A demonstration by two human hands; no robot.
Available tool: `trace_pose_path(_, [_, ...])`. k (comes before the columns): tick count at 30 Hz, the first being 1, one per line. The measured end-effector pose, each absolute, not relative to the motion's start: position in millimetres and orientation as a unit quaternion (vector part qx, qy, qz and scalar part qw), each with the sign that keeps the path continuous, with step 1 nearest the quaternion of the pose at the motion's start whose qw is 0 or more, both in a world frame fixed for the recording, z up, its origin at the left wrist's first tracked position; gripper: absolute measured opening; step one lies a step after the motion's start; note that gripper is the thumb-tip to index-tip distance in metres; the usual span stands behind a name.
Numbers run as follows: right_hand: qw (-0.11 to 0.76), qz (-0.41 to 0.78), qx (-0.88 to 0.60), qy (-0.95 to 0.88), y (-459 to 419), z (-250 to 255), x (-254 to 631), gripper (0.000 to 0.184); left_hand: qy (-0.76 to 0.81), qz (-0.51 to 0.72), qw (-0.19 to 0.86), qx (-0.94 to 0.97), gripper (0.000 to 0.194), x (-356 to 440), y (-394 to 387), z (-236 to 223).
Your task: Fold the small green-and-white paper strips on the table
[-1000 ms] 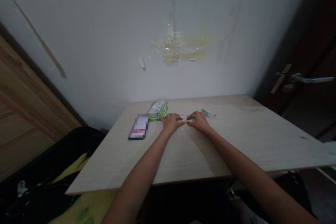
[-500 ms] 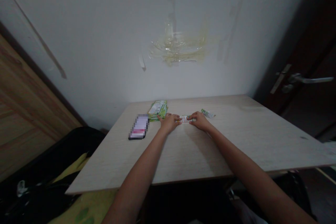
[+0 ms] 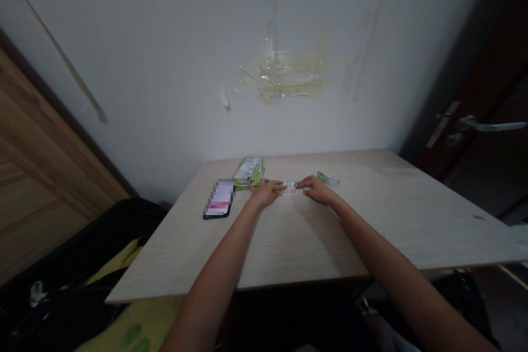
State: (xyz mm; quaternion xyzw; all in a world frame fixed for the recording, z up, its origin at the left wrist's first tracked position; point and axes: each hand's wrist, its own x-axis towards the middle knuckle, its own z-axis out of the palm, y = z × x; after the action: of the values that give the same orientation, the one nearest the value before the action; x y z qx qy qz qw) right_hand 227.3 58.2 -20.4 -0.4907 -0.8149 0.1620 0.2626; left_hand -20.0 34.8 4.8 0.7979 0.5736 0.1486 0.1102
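Note:
A small flat printed packet (image 3: 292, 191), white with pinkish print and some green, lies on the table between my two hands. My left hand (image 3: 267, 192) has its fingers closed on the packet's left end, thumb below. At the right end, my right hand (image 3: 317, 188) holds it with thumb and fingers. Both palms hang low over the wood, and my fingers hide the packet's ends. Just behind the right hand lies a small green and white wrapper (image 3: 327, 178). A stack of green and white packets (image 3: 249, 170) sits left of and behind the left hand.
A phone (image 3: 219, 198) with a lit, blurred screen lies on the pale wooden table (image 3: 284, 247) at the left. The wall (image 3: 173, 66) with old clear tape (image 3: 284, 77) rises behind. A dark door with a metal handle (image 3: 495, 125) stands at right.
The fingers of my right hand have shifted slightly on the packet's right end, and more of its middle shows. The left hand stays nearly in place. The view has moved a little.

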Motion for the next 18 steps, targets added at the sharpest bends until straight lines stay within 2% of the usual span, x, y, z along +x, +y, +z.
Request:
trace_pose_path(11, [0.298,0.147,-0.433,-0.838,43.4,-22.8,233.7,0.031,0.568,0.180,0.094,0.797,0.037,-20.6,26.4,-3.8])
trace_pose_path(18, [0.307,0.137,-0.418,-0.844,42.7,-22.9,234.5,0.029,0.556,0.199,0.096,0.801,0.034,-21.5,27.3,-5.2])
